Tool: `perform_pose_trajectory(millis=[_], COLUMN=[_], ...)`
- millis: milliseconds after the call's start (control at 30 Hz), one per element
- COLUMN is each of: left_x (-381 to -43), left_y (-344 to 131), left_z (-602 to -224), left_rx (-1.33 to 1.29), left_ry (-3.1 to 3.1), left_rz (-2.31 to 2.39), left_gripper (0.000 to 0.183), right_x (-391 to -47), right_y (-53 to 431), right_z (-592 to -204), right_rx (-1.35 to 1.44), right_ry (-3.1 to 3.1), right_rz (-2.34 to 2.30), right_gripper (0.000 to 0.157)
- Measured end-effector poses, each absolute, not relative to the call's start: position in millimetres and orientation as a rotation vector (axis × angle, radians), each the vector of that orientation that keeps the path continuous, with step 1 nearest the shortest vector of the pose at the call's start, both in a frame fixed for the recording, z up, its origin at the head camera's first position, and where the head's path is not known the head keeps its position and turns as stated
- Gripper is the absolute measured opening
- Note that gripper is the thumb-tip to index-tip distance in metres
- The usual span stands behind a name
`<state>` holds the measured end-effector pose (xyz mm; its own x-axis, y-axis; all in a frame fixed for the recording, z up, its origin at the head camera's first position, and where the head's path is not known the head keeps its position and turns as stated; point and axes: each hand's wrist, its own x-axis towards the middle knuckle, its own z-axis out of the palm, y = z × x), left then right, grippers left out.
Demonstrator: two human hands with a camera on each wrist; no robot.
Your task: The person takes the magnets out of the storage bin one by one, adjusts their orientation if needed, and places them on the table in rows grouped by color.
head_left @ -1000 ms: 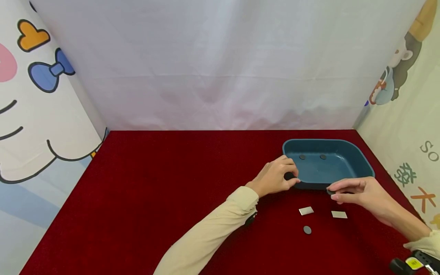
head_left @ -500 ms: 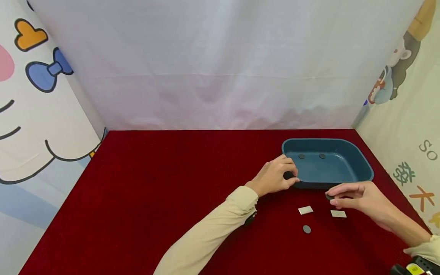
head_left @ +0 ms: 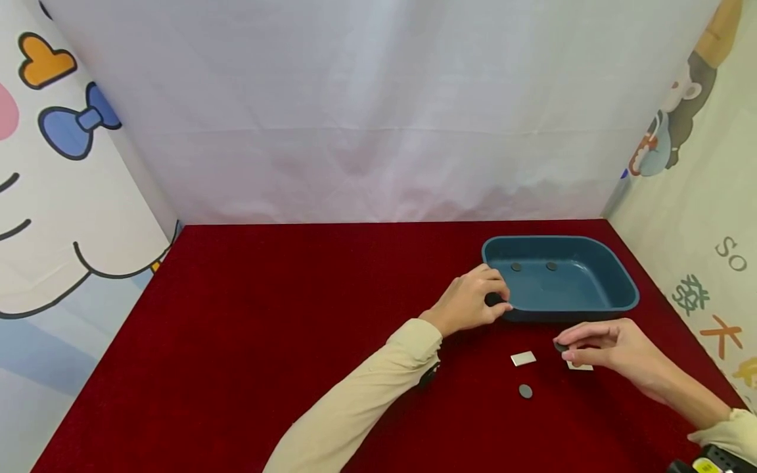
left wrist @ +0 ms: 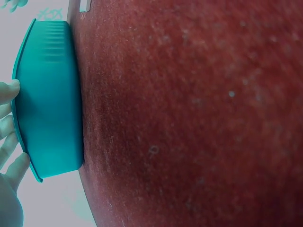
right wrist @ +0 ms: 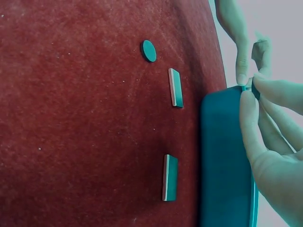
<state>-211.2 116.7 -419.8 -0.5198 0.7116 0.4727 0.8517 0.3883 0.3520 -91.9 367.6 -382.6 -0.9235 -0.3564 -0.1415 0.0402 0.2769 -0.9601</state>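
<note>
My left hand [head_left: 470, 299] grips the near-left corner of a blue plastic basin [head_left: 618, 292]; thumb and fingers meet its rim [left wrist: 21, 132] in the left wrist view. Two small grey discs [head_left: 551, 266] lie on the basin's floor. My right hand [head_left: 623, 345] pinches a similar dark disc [head_left: 559, 346] between thumb and fingertips, above the cloth in front of the basin. Below that hand, one pale rectangular piece [head_left: 582, 367] is partly covered. Another pale rectangular piece [head_left: 523, 359] and a loose grey disc [head_left: 525, 391] lie to its left.
Dark red cloth [head_left: 266, 341] covers the table. A white curtain [head_left: 367, 118] hangs behind it. Printed panels stand along the left [head_left: 65, 197] and right [head_left: 692, 217] sides, the right one close to the basin.
My right hand has moved toward me with the disc, from the basin's front rim to over the right rectangular piece. My left hand keeps its place on the basin.
</note>
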Motion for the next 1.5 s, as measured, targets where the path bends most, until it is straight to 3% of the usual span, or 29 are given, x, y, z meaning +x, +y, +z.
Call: perform_pose_trajectory(millis=[1500], left_x=[-211.9], left_y=[116.3], left_z=[-418.9], left_rx=[-1.365], left_ry=[-2.446], left_rz=[-0.835], left_gripper=[0.011], right_x=[-73.9], right_y=[364.2], right_z=[-407.4], right_rx=[-0.257], right_ry=[2.200], right_rz=[-1.602], right_gripper=[0.023])
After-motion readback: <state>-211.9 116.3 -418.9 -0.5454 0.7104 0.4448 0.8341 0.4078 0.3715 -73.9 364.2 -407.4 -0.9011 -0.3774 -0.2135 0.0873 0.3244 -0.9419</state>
